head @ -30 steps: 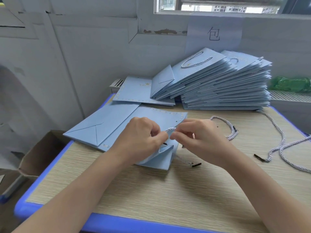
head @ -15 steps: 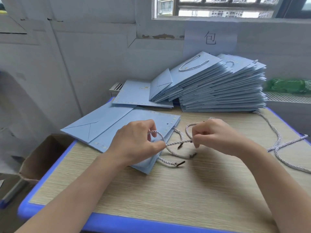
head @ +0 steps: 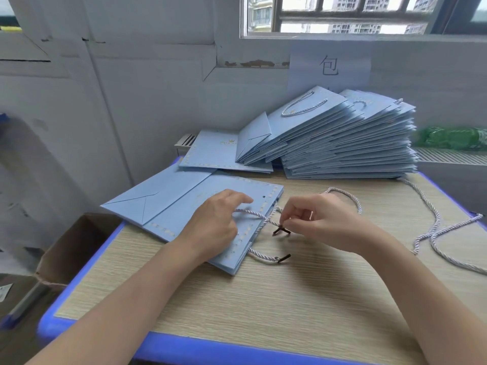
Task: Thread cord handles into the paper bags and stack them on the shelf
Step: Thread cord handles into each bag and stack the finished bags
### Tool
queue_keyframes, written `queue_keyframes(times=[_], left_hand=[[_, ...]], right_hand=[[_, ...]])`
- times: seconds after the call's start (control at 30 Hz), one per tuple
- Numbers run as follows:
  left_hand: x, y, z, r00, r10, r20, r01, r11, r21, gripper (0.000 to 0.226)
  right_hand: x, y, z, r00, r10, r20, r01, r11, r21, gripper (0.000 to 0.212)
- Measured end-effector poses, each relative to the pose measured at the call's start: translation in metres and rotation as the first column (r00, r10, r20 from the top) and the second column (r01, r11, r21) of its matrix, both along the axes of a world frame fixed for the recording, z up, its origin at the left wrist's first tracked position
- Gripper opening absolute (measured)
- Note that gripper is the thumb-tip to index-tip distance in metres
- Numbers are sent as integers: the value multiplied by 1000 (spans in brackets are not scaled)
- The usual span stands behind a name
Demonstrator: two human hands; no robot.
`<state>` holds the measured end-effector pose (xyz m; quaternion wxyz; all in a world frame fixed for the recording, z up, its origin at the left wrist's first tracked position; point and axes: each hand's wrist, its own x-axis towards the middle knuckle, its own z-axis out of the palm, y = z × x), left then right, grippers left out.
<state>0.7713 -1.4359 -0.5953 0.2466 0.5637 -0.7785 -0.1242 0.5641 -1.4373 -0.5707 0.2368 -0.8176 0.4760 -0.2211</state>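
bag: matt blue paper | cord: twisted white rope, dark tips | table: wood-grain top, blue rim

One legible marking was noted: the handwritten character "包" on a pale paper sheet fixed to the wall below the window.

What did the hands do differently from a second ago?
The left hand let go of the cord and now lies flat on the bag. The right hand drew apart, pinching the cord near its dark tip. The bag stack stayed put.
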Motion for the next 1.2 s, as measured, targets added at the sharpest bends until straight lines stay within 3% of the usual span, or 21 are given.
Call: queue_keyframes(times=[0.1,0.27,0.5,0.63,0.73,1.1,1.2], left_hand=[[-2,2,1,999,-48,-4,48,999,4,64],[-8,6,2,999,-46,-8,46,999,-29,33],[-12,5,-2,998,-2,58,3,1000,-14,49],[-14,10,2,993,-84,81,82,996,28,70],[-16,15,3,981,-145,126,142,989,33,80],[-24,19,2,984,-171,40,171,985,-2,38],[-23,19,3,985,-171,25,172,985,-13,34]], right_hand=[[5,0,-5,999,12,34,-11,999,-40,17],[7,0,-6,1000,-16,12,17,997,-74,15],[5,-5,-11,980,-51,-192,21,988,-155,6],[1,-11,-9,986,-168,-23,156,950,-272,10],[-1,-9,-5,969,-212,127,238,940,-246,13],[8,-9,-9,972,-130,196,155,981,-117,13],[9,-13,-14,981,-139,132,155,980,-122,24]])
